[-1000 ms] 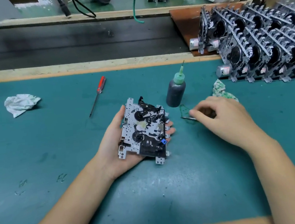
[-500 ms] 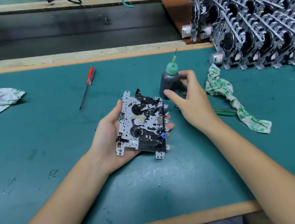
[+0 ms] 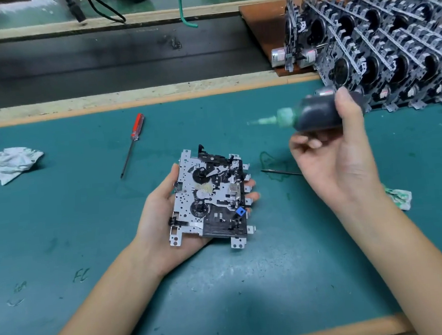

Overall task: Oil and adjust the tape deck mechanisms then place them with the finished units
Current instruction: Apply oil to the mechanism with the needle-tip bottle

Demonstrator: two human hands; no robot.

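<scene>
A tape deck mechanism (image 3: 210, 194), a silver plate with black gears and a small blue part, lies face up in my left hand (image 3: 160, 214), whose palm is under it with fingertips showing at its right edge. My right hand (image 3: 338, 155) grips a dark oil bottle (image 3: 313, 116) with a green needle nozzle, lifted off the mat and tipped sideways so the nozzle points left, above and right of the mechanism. The bottle is blurred. Rows of finished units (image 3: 379, 49) stand upright at the back right.
A red-handled screwdriver (image 3: 133, 142) lies on the green mat (image 3: 74, 231) left of the mechanism. A crumpled white cloth (image 3: 12, 164) sits far left. A thin metal tool (image 3: 281, 172) and a green-printed rag (image 3: 399, 199) lie by my right wrist. A dark conveyor (image 3: 100, 63) runs behind.
My right hand let go of the thin tool, took the oil bottle, lifted it off the mat and tipped it sideways. My left hand still holds the mechanism in place.
</scene>
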